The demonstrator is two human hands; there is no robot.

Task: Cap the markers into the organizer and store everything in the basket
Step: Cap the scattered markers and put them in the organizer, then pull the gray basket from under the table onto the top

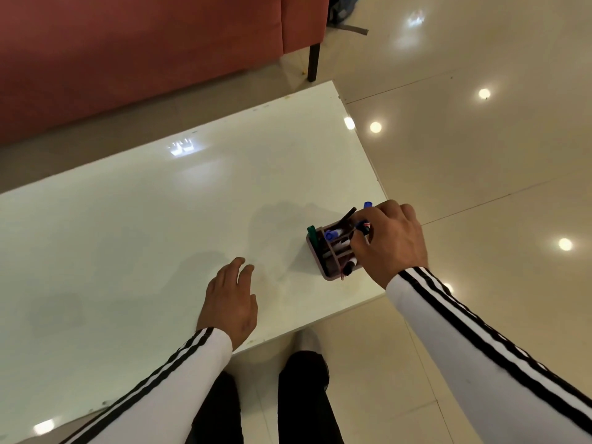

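Blue-capped marker [363,228] tilted over organizer [333,251], right hand [392,240] gripping

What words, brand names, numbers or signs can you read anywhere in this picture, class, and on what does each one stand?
No text can be read anywhere in the picture.
Marker in the right hand: it has a small coloured label, too blurred to read.
Markers in the organizer: any print on them is too small to make out.
Sleeves: black stripes only, no lettering.
Table: no writing, only light reflections.
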